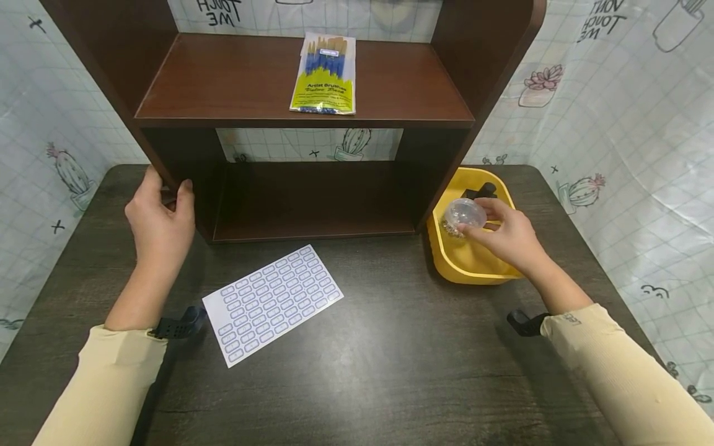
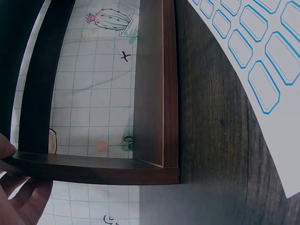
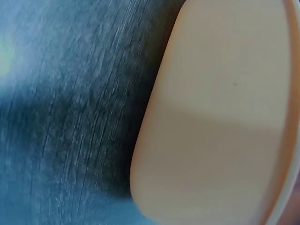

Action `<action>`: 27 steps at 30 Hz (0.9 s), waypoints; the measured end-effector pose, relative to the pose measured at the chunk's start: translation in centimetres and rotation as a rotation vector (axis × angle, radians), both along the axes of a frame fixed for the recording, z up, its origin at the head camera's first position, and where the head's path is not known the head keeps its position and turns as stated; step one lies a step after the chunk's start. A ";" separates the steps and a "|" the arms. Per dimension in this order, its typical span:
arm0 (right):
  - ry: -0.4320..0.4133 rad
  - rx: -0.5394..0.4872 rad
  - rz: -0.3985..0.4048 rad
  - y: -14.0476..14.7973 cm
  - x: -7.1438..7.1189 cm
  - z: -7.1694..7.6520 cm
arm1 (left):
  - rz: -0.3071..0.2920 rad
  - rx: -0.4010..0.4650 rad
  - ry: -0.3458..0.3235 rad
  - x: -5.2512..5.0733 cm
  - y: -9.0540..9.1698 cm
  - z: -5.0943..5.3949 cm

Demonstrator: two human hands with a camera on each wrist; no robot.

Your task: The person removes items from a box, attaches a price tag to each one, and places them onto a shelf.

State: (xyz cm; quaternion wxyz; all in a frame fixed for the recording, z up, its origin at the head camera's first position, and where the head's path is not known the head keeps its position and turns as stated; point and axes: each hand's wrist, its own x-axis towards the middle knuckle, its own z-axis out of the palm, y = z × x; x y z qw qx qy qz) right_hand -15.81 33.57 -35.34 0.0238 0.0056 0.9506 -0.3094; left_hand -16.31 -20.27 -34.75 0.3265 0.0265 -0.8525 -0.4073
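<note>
The left hand (image 1: 163, 224) grips the left side panel of a dark brown shelf (image 1: 304, 238); in the left wrist view its fingers and thumb (image 2: 6, 148) lie on either face of that panel (image 2: 93, 174). At the right, the right hand (image 1: 509, 238) pinches a small clear round container (image 1: 466, 213) over a yellow basket (image 1: 474, 276). Small bits show at the container's lower edge, and a black item (image 1: 486, 191) lies in the basket. The right wrist view shows only the basket's outer wall (image 3: 215, 112), not the hand.
A pack of artist brushes (image 1: 325, 83) lies on the shelf's upper board. In front of the shelf, a white sheet of blue-outlined labels (image 1: 273, 303) rests on the dark table (image 1: 379, 359). Patterned white sheeting (image 1: 641, 186) hangs behind and at both sides.
</note>
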 end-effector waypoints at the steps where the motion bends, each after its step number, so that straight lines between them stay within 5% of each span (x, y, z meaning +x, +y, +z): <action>1: 0.009 -0.006 -0.006 0.0 0.1 0.1 | 0.000 -0.001 0.001 0.0 0.0 0.0; 14: 0.191 -0.139 -0.008 -2.5 1.9 1.0 | 0.003 0.003 -0.003 0.0 0.1 0.0; 27: 0.235 -0.131 0.165 -6.1 4.1 1.4 | 0.003 -0.001 -0.004 0.0 0.1 0.1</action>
